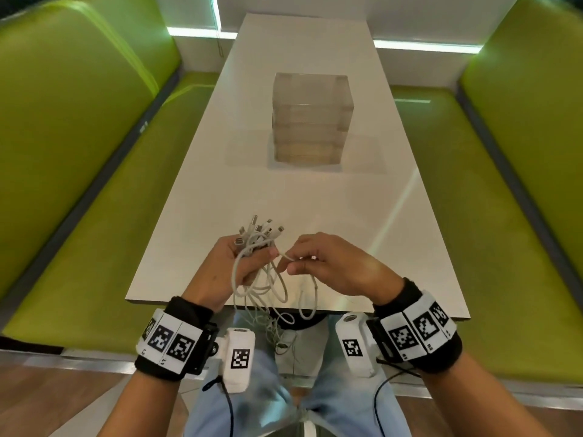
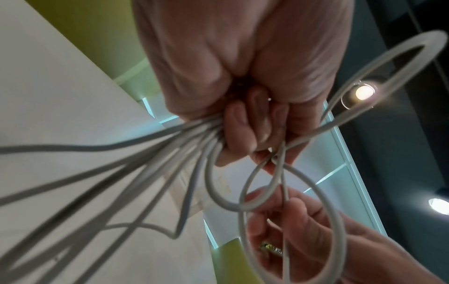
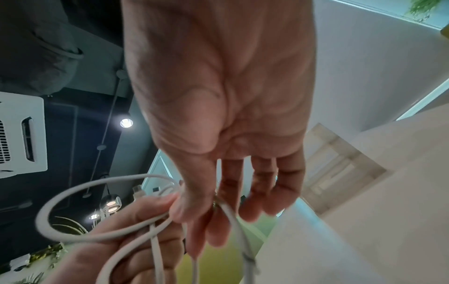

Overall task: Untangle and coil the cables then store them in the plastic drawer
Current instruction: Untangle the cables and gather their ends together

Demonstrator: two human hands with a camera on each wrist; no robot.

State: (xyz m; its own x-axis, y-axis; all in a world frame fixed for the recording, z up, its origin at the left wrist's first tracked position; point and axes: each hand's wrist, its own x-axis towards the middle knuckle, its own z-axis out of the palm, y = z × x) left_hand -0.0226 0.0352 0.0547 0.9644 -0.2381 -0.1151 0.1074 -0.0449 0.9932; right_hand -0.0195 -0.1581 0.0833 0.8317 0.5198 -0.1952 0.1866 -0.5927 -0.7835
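White cables (image 1: 252,247) bunched in left hand (image 1: 235,263) — right hand (image 1: 331,263) pinches one strand.

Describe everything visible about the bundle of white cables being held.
The cables are thin, white and rubbery-looking, several gathered into one tangled bundle. Their metal-tipped plug ends fan upward above the left hand, which grips the bundle in a fist. Loose loops hang below it, past the near edge of the white table, toward the person's lap. The right hand pinches a single strand beside the bundle, between thumb and fingertips. None of the cables are coiled yet, and none lie in the plastic drawer unit further back.
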